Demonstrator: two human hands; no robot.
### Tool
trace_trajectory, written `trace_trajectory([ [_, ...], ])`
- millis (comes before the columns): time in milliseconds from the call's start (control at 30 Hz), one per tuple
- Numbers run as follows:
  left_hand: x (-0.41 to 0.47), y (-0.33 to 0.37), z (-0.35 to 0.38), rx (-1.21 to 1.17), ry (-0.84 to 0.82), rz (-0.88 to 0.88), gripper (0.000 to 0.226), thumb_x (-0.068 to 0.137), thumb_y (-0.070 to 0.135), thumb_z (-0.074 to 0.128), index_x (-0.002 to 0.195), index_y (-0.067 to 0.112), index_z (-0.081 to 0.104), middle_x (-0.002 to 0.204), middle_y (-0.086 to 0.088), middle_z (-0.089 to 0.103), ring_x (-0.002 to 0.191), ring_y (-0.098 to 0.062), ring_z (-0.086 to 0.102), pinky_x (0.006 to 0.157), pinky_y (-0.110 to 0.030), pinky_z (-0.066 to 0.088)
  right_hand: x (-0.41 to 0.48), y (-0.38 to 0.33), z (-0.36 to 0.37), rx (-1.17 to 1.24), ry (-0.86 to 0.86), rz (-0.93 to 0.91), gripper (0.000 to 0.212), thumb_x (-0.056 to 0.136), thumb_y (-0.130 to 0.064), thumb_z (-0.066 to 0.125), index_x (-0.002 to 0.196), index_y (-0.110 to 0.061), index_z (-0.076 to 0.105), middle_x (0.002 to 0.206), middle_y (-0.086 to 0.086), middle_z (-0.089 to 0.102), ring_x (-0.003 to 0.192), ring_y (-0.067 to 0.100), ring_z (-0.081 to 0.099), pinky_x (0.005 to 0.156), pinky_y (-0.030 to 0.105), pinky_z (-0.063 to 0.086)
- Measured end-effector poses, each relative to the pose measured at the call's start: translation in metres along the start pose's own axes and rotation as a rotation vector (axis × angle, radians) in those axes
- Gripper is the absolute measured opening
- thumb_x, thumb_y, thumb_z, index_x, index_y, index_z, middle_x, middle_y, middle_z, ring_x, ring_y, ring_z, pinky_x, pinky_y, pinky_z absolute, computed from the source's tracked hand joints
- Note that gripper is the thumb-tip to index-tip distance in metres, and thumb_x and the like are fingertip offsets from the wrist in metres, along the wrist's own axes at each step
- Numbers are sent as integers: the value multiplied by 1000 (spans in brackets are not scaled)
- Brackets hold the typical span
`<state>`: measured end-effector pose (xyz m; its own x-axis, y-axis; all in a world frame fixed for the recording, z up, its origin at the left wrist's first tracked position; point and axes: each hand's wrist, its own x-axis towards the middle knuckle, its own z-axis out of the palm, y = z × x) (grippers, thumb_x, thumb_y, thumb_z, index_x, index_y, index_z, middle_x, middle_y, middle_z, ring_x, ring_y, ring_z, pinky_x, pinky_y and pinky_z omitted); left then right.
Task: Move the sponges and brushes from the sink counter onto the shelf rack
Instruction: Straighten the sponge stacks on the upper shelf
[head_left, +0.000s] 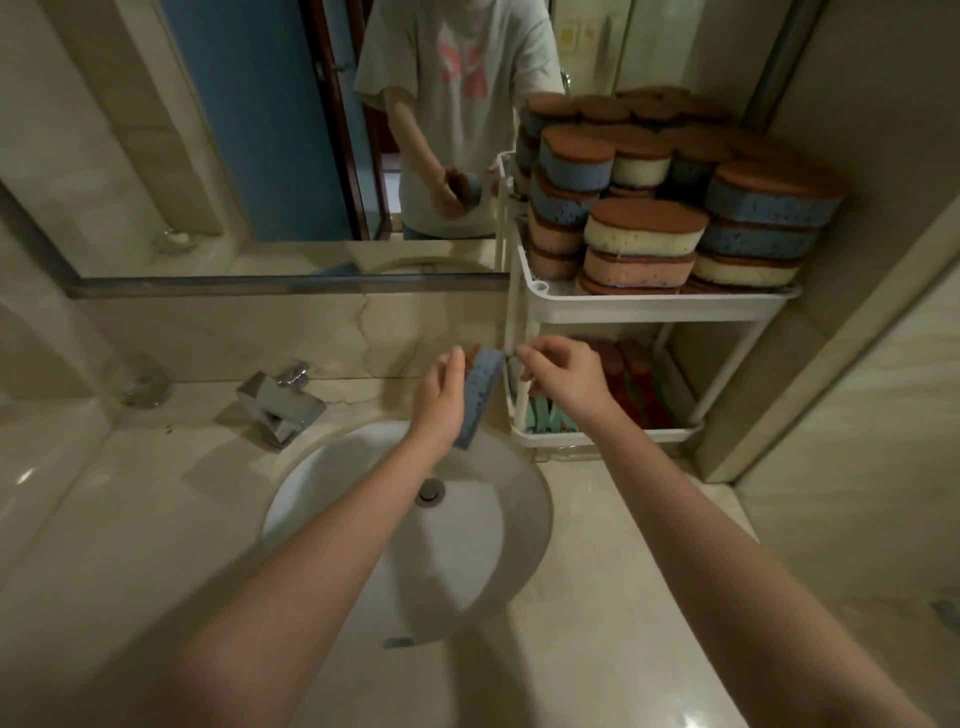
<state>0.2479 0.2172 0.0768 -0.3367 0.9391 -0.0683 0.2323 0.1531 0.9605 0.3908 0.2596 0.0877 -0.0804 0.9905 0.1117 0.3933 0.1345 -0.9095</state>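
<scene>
My left hand (441, 400) grips a blue sponge (480, 397) with a brown scouring side, held on edge above the far rim of the sink, just left of the white shelf rack (660, 306). My right hand (563, 374) hovers beside the sponge in front of the rack's lower tier, fingers loosely curled and holding nothing. The rack's top tier carries several stacked blue, cream and pink sponges (649, 228). On the lower tier lie red and green brushes (628, 387), partly hidden by my right hand.
A round white sink basin (467, 571) lies below my arms, with a chrome tap (278, 408) at its left. A wall mirror (234, 130) spans the back. Beige counter (623, 597) extends right of the basin up to the rack's foot.
</scene>
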Motion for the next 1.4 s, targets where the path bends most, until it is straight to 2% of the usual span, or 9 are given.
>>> trace_trajectory([
  [100,-3,12,-15,114,24,308,28,101,34,29,96,17,51,83,3,52,84,-18,55,61,-16,35,-9,-39,6,12,-37,-43,34,89,-42,61,98,-10,67,79,3,67,69,16,66,58,29,57],
  [200,-1,32,-25,135,82,501,23,100,31,31,96,15,47,73,10,49,66,-4,50,56,-14,36,-12,-73,1,36,-52,-77,34,89,-42,61,103,-12,65,85,0,65,75,13,65,59,29,57],
  [367,0,75,-30,150,48,674,40,93,41,36,113,7,46,93,3,55,82,-12,56,65,-19,45,-5,-113,-23,29,59,-74,24,87,-35,61,96,-13,66,84,3,66,80,21,66,64,38,59],
  [467,1,89,-27,157,-10,726,45,88,46,43,117,12,46,102,3,54,90,-11,54,68,-10,41,-4,-127,-41,32,155,-105,17,88,-31,57,92,-16,65,83,1,64,80,17,63,62,30,52],
  [667,8,132,-2,219,-87,714,51,82,37,67,124,16,46,116,-2,55,105,-18,52,86,-29,46,11,-133,-88,141,329,-55,19,91,-33,54,96,-19,66,94,0,65,96,19,61,78,37,54],
  [900,30,193,25,452,-199,737,62,79,39,70,129,16,43,132,-6,47,117,-23,47,95,-33,43,28,-116,-146,-421,656,-292,25,93,-24,49,111,-14,64,108,4,64,104,24,55,87,42,49],
  [1033,41,215,41,680,-296,726,65,81,41,68,135,17,39,137,-6,44,125,-25,40,99,-35,37,49,-96,-173,-701,623,-293,31,92,-21,49,117,-10,63,114,10,63,107,31,55,89,43,45],
  [1200,50,227,58,764,-330,700,63,84,39,65,136,18,37,138,-7,43,129,-28,35,102,-38,35,60,-78,-181,-741,547,-271,22,92,-18,47,95,-7,66,94,10,62,88,29,57,74,43,49],
  [1400,54,230,75,819,-350,692,61,84,40,65,134,18,39,139,-5,44,128,-27,36,102,-38,35,65,-77,-185,-691,555,-235,25,92,-18,45,98,-8,67,98,9,63,92,29,57,77,39,47],
])
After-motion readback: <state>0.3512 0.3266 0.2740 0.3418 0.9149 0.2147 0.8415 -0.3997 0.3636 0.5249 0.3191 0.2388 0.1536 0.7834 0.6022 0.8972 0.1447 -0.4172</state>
